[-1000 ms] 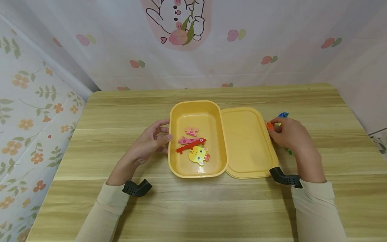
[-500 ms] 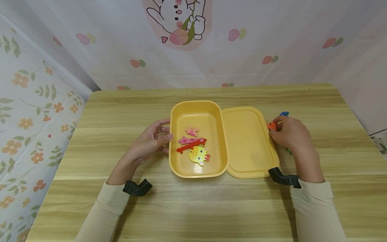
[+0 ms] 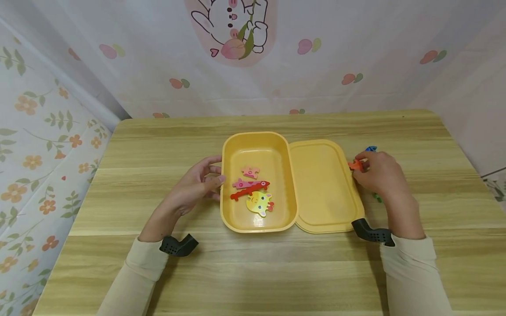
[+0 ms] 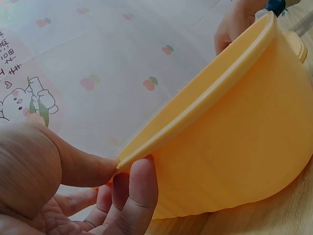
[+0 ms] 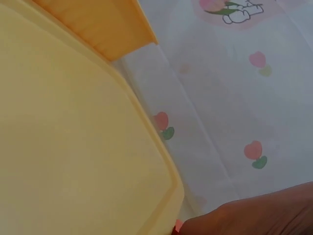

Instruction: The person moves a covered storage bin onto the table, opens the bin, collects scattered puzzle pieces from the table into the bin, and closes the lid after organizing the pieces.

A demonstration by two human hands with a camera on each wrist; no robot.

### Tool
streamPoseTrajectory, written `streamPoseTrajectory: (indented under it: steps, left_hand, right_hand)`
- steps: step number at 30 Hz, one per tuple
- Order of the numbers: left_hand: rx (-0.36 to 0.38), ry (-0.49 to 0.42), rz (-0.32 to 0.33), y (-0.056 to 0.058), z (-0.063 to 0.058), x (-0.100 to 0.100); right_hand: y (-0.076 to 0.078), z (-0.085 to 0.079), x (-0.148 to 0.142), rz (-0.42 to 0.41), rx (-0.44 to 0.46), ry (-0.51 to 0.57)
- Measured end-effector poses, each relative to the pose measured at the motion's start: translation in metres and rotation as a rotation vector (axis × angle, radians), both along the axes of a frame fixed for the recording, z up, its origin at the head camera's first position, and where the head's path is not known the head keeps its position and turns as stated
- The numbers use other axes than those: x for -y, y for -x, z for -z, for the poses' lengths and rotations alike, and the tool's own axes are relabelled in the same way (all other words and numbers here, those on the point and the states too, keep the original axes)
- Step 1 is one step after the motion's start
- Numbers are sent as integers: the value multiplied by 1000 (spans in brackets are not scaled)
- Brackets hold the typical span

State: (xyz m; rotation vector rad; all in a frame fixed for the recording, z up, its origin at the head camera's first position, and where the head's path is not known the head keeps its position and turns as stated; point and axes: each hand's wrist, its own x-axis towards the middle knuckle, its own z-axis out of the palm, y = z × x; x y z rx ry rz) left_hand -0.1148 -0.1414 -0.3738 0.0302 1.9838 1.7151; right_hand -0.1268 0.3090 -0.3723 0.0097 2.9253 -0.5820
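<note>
A deep yellow plastic box (image 3: 258, 229) stands on the table. My left hand (image 3: 193, 186) pinches its left rim, thumb on the rim and fingers against the outer wall (image 4: 230, 152). Inside lie a pale orange puzzle piece (image 3: 251, 171), a pink piece (image 3: 242, 184), a long red piece (image 3: 244, 192) and a yellow animal-head piece (image 3: 257, 202). Beyond the lid's right edge, my right hand (image 3: 379, 173) pinches an orange puzzle piece (image 3: 354, 165) between thumb and fingers. Blue (image 3: 371, 149) and green pieces (image 3: 377, 197) peek out around that hand, which partly hides them.
The yellow lid (image 3: 324, 188) lies flat against the box's right side, also filling much of the right wrist view. A wood-grain table (image 3: 253, 272) carries everything. Behind it hangs a white curtain (image 3: 316, 87) with fruit prints; a floral cloth (image 3: 39, 145) covers the left side.
The orange piece in my right hand has turned slightly, and the fingers have shifted a little. My left hand stays on the box rim; box and lid have not moved.
</note>
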Motion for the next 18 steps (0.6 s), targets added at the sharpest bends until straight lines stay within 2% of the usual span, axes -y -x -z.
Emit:
streamPoseTrajectory:
  steps: [7, 14, 18]
  left_hand:
    - [2, 3, -2, 0, 0, 1]
    - [6, 4, -4, 0, 0, 1]
    - [5, 2, -4, 0, 0, 0]
  right_hand:
    - [0, -1, -3, 8, -34, 31]
    - [0, 0, 2, -25, -130, 107]
    - [0, 0, 4, -17, -120, 145]
